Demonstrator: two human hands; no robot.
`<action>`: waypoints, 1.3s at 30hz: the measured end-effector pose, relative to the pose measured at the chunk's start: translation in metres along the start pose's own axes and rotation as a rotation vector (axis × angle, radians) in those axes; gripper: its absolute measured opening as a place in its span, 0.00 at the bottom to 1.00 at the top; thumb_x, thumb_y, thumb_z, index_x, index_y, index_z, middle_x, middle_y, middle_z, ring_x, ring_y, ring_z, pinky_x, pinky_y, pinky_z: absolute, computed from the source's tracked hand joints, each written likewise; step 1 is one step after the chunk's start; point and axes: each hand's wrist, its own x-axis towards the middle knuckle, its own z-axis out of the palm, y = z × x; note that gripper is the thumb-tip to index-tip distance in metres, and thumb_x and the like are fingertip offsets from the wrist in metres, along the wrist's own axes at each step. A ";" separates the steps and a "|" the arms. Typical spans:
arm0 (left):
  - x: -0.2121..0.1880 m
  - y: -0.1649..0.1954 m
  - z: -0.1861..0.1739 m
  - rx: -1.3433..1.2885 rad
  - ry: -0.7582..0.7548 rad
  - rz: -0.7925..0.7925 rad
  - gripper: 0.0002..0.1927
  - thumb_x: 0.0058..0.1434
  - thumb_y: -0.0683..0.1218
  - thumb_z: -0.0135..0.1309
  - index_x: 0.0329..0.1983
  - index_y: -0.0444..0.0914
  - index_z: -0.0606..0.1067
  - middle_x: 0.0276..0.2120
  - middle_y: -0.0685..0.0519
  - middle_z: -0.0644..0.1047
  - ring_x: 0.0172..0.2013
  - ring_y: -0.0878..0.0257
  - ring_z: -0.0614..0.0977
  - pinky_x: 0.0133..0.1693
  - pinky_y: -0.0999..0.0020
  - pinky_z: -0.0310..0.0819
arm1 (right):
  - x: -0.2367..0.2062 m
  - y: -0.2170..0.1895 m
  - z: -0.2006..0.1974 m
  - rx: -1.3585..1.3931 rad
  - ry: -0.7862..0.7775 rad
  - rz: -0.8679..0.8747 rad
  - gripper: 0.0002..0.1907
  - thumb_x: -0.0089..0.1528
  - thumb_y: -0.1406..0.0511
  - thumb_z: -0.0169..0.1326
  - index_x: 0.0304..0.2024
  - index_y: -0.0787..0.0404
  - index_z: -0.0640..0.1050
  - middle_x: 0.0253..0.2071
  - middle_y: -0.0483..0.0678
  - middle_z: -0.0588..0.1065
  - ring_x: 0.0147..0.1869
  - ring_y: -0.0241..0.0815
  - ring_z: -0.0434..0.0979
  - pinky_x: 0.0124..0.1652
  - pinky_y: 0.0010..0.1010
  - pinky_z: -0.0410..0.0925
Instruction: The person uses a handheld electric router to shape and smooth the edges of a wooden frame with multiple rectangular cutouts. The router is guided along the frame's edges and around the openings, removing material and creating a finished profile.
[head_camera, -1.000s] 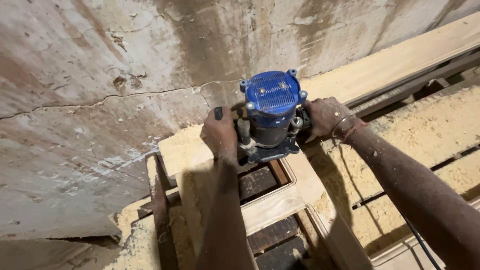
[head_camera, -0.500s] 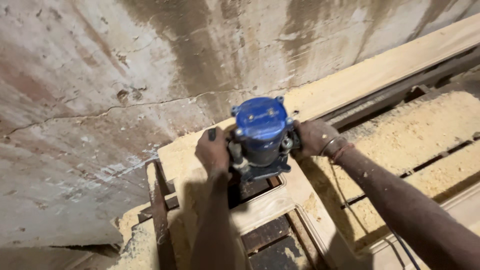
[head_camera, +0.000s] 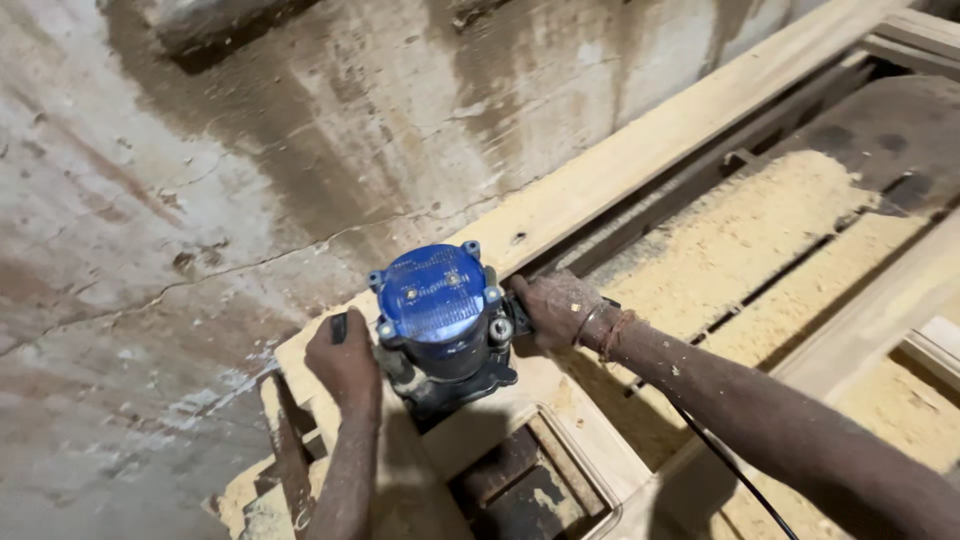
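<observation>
Blue-capped and round, the router (head_camera: 438, 310) stands upright on the pale wooden frame (head_camera: 560, 420) near the middle of the head view, its dark body dropping down to a base that sits at the corner of a rectangular opening (head_camera: 520, 485) cut in the wood. Both hands are clamped on it, one to each side. The left hand (head_camera: 347, 362) is wrapped round the left handle, of which only a dark tip shows above the knuckles; the right hand (head_camera: 553, 310) is closed on the right handle, which is hidden under the fingers. The two hands are apart, with the tool's body between them.

A reddish band (head_camera: 612, 335) circles the right wrist, and a thin black cord (head_camera: 730, 470) runs along under the right forearm toward the lower edge of the picture. Both forearms are dusted with fine wood powder.

Sawdust (head_camera: 740, 250) lies thick to the right of the tool — in pale drifts between dark slats and long boards. One long plank (head_camera: 680, 125) runs diagonally up to the right, along the foot of a stained, cracked concrete wall (head_camera: 200, 180) that fills the upper left. Rusty metal brackets (head_camera: 290, 440) show at the frame's lower left edge, just beside the left forearm.
</observation>
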 end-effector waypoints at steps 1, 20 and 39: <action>-0.003 0.011 -0.003 -0.006 -0.002 0.037 0.18 0.65 0.47 0.55 0.27 0.27 0.75 0.19 0.47 0.76 0.21 0.62 0.72 0.28 0.59 0.65 | -0.008 0.000 -0.007 -0.012 0.000 0.022 0.36 0.49 0.60 0.65 0.55 0.65 0.65 0.33 0.61 0.78 0.39 0.62 0.81 0.40 0.52 0.74; -0.144 0.230 -0.027 -0.041 -0.191 0.360 0.18 0.64 0.46 0.56 0.25 0.27 0.72 0.17 0.51 0.71 0.21 0.67 0.68 0.26 0.60 0.60 | -0.288 0.037 -0.115 0.033 0.236 0.152 0.22 0.49 0.63 0.60 0.43 0.63 0.71 0.25 0.60 0.76 0.31 0.62 0.80 0.35 0.51 0.75; -0.322 0.307 -0.064 -0.181 -0.290 0.350 0.19 0.62 0.49 0.57 0.23 0.28 0.74 0.17 0.42 0.74 0.18 0.54 0.74 0.27 0.54 0.65 | -0.543 -0.011 -0.127 -0.081 0.326 0.381 0.24 0.45 0.61 0.62 0.42 0.61 0.73 0.28 0.60 0.78 0.35 0.65 0.79 0.36 0.55 0.72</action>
